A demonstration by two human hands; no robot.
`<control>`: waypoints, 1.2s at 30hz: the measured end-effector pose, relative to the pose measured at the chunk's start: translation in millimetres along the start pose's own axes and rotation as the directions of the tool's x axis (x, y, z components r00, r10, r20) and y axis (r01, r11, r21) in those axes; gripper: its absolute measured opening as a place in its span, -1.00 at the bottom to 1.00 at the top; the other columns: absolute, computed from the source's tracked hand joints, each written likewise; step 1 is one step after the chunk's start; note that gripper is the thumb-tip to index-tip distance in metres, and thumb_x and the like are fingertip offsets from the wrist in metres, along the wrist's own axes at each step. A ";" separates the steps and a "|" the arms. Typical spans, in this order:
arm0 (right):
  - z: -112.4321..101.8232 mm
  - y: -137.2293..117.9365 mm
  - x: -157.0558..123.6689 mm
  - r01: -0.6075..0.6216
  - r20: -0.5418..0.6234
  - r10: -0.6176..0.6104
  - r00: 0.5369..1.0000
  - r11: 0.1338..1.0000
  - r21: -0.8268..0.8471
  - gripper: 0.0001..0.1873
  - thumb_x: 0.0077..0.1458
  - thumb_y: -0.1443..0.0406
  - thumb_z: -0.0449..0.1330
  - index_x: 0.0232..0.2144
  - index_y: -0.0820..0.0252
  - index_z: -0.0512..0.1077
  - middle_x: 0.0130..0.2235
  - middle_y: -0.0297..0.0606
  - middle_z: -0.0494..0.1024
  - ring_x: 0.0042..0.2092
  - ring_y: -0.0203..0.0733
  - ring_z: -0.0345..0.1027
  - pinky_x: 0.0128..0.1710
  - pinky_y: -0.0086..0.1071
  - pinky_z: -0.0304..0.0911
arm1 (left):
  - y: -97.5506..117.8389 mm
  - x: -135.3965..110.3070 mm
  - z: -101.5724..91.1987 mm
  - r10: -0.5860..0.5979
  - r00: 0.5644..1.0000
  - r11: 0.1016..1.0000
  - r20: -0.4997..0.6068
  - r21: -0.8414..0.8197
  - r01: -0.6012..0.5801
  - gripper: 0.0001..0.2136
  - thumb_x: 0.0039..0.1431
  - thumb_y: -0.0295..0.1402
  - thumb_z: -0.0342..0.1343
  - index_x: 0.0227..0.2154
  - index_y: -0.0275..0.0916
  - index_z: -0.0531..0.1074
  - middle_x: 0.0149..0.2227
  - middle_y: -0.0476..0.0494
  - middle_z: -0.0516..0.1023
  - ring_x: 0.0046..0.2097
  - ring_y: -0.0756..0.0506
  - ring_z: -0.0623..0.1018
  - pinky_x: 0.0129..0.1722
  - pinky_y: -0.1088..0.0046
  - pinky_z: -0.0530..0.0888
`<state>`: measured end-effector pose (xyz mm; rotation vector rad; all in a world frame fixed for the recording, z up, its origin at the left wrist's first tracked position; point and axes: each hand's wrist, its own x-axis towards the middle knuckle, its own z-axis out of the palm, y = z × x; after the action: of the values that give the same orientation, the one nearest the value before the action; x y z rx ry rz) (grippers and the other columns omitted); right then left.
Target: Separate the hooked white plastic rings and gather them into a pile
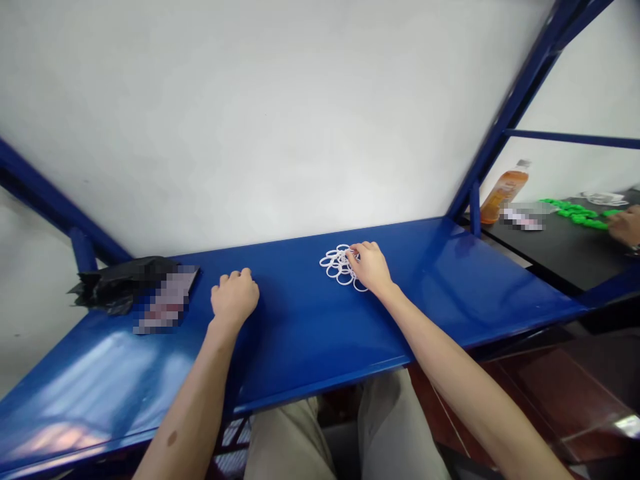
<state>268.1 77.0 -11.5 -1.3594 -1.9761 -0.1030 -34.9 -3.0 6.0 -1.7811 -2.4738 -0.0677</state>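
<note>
A small heap of thin white rings [336, 263] lies on the blue metal table [310, 327], near its back edge. My right hand [370, 265] rests on the right side of the heap with its fingers bent and its fingertips touching the rings. Whether it grips one I cannot make out. My left hand [234, 297] lies on the bare tabletop to the left, curled into a loose fist, well apart from the rings, and nothing shows in it.
A crumpled black bag [117, 283] sits at the table's left back corner. Blue frame posts [515, 107] rise at the right. On the neighbouring black table [565, 250] stand an orange drink bottle [504, 192] and green pieces [580, 215], with another person's hand [627, 225].
</note>
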 end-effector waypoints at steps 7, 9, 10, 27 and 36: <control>-10.0 -0.4 -7.8 0.019 -0.078 -0.018 0.997 1.000 0.004 -0.76 0.29 0.26 0.09 -0.23 0.22 0.54 -0.22 -0.08 0.52 -0.12 0.02 0.29 -0.06 -0.16 0.30 | 3.3 1.4 2.6 0.161 0.986 0.985 -0.043 -0.048 -0.163 -0.65 0.30 -0.42 -0.20 0.01 -0.21 0.42 0.01 -0.31 0.55 0.02 -0.33 0.51 -0.06 0.08 0.38; -12.9 -2.8 -11.1 0.045 -0.093 -0.042 0.995 0.999 0.027 -0.77 0.30 0.26 0.09 -0.23 0.20 0.54 -0.23 -0.10 0.51 -0.13 0.01 0.28 -0.07 -0.16 0.29 | 7.5 0.6 1.2 0.213 0.975 0.970 -0.070 -0.108 -0.219 -0.68 0.30 -0.42 -0.17 -0.01 -0.20 0.42 -0.03 -0.27 0.59 0.01 -0.31 0.50 -0.03 0.07 0.36; -14.0 -4.9 -12.9 0.060 -0.100 -0.055 0.993 0.997 0.042 -0.78 0.29 0.26 0.09 -0.24 0.19 0.53 -0.24 -0.10 0.51 -0.13 0.01 0.28 -0.08 -0.16 0.30 | 10.3 -0.1 0.1 0.238 0.966 0.954 -0.099 -0.160 -0.252 -0.70 0.29 -0.42 -0.13 -0.02 -0.20 0.41 -0.07 -0.24 0.60 0.01 -0.29 0.50 -0.02 0.08 0.36; -8.3 -56.7 -38.6 -0.121 0.273 -0.147 0.951 0.634 0.763 -0.77 0.22 0.27 0.18 -0.07 0.16 0.35 -0.30 -0.33 0.55 -0.33 -0.29 0.45 -0.24 -0.35 0.40 | 68.5 -43.0 4.4 0.552 0.666 0.542 -0.501 -0.391 -0.744 -0.93 0.28 -0.39 0.05 -0.29 -0.16 0.42 -0.28 -0.10 0.54 -0.16 -0.11 0.46 -0.14 0.34 0.42; -5.4 -52.2 -37.9 -0.184 0.279 -0.086 0.957 0.563 0.805 -0.77 0.27 0.23 0.14 -0.05 0.14 0.41 -0.28 -0.28 0.58 -0.32 -0.26 0.51 -0.29 -0.33 0.46 | 71.4 -43.2 -0.3 0.327 0.811 0.644 -0.485 -0.514 -0.567 -0.85 0.33 -0.25 0.02 -0.26 -0.18 0.44 -0.27 -0.11 0.57 -0.16 -0.13 0.49 -0.11 0.32 0.41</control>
<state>233.9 22.0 -13.4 -0.7879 -1.7920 1.0118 46.5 -21.1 0.7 -2.3174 -1.7625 -1.2192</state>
